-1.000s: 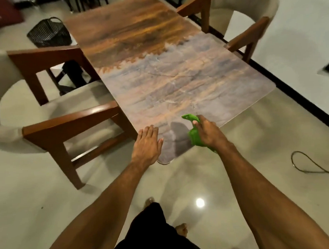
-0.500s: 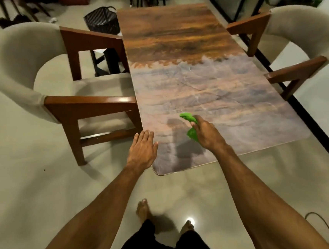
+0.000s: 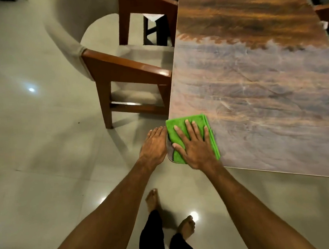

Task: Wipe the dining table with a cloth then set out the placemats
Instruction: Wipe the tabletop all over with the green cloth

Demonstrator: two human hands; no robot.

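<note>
Farthest left, an armchair (image 3: 118, 69) stands against the dining table's (image 3: 264, 99) long side. Next, the left hand (image 3: 154, 144) lies straight-fingered and empty at the table's near corner, just beside the green cloth (image 3: 179, 121). That cloth, folded flat on the corner, looks soft, light and limp. The right hand (image 3: 195, 147) presses it with spread, straight fingers; a flat palm should drive it better than a pinch.

Right hand (image 3: 195, 147) presses green cloth (image 3: 211, 138) on table (image 3: 263, 91).
</note>
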